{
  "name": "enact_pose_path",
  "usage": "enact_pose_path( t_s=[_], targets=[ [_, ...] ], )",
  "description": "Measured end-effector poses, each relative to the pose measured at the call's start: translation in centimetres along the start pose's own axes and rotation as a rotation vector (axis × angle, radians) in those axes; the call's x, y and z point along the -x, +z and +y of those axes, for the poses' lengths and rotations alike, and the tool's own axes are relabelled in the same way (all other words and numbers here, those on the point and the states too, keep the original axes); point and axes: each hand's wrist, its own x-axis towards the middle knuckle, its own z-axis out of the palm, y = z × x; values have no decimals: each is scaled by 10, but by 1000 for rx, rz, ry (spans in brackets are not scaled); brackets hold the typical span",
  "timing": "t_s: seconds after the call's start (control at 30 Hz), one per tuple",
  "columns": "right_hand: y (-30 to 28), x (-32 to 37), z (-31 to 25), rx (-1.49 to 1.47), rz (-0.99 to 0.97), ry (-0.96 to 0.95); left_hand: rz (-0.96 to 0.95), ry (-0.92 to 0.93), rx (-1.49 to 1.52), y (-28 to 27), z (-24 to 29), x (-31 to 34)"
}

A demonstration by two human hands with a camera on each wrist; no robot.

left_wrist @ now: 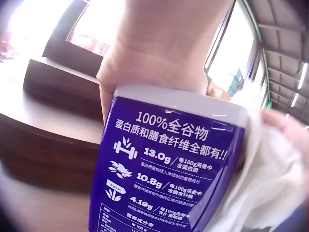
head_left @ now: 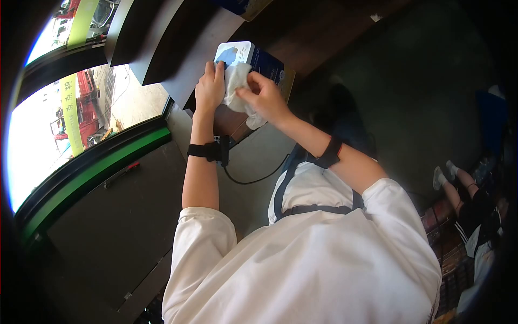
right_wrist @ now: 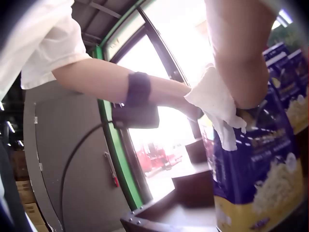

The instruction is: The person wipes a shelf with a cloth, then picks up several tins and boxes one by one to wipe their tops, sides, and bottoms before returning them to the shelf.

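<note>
A purple-blue oat canister (head_left: 268, 66) with a white lid stands on a dark wooden surface. In the left wrist view, printed text and figures cover its side (left_wrist: 164, 179), and the lid (left_wrist: 178, 102) is on. My left hand (head_left: 209, 89) holds it at the lid end, fingertips over the near edge. My right hand (head_left: 268, 101) pinches a crumpled white cloth (head_left: 236, 82) against the canister, near the left hand. The right wrist view shows the cloth (right_wrist: 217, 104) hanging down beside the canister's purple side, above the yellow band with oat flakes.
Dark stepped shelves (head_left: 154, 40) rise beside the canister, by a bright window with a green frame (head_left: 102, 178). More purple packages (right_wrist: 285, 67) stand behind it. A cable (head_left: 253, 181) hangs from my left wrist. Another person's legs (head_left: 456, 197) show at the far right.
</note>
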Motion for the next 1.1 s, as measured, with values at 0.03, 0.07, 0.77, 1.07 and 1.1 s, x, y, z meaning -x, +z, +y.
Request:
enact_pose_path(
  t_s=[0.03,0.07,0.77,1.07,1.1],
  targets=[
    [10,5,-13,64,-84,-10,-29,-8,6,-1,-1,0],
    [17,9,-18,107,21,-97,-31,-19,16,-1,-1,0],
    [-22,25,27,419,-73,-10,10,24,-15,-1,3,-3],
    [-72,17,80,681,31,201,9,5,6,-4,4,-2],
    [-81,14,86,688,22,197,12,9,14,-4,4,-1]
  ],
)
